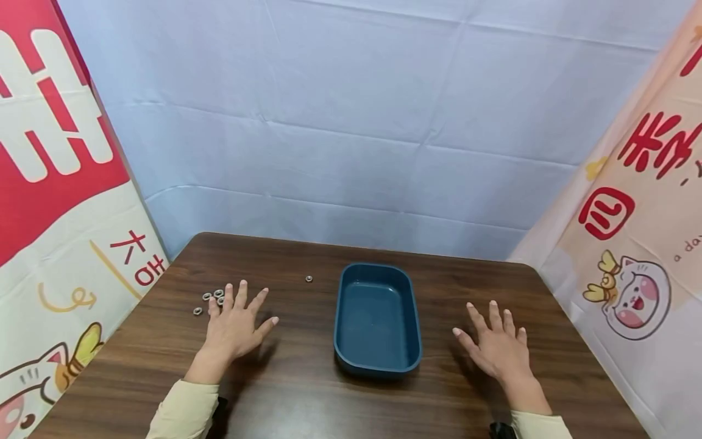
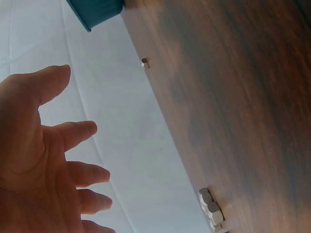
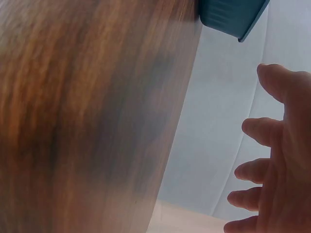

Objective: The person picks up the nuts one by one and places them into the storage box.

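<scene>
A dark blue rectangular tray [image 1: 403, 277] lies in the middle of the wooden table [image 1: 307, 390] and holds nothing. My left hand [image 1: 236, 323] hovers flat to its left with fingers spread, holding nothing. Just beyond its fingertips lies a cluster of several small metal nuts [image 1: 211, 299], seen stacked near the table edge in the left wrist view [image 2: 211, 208]. A single nut [image 1: 309, 278] [image 2: 144, 62] lies apart, between that hand and the tray. My right hand [image 1: 496, 344] is spread open right of the tray, holding nothing; the tray's corner [image 3: 233, 14] shows in the right wrist view.
A pale blue cloth backdrop [image 1: 356, 122] stands behind the table. A red and white banner [image 1: 49, 183] hangs at the left and a cream banner with a cartoon cat [image 1: 636, 244] at the right, both close to the table's sides.
</scene>
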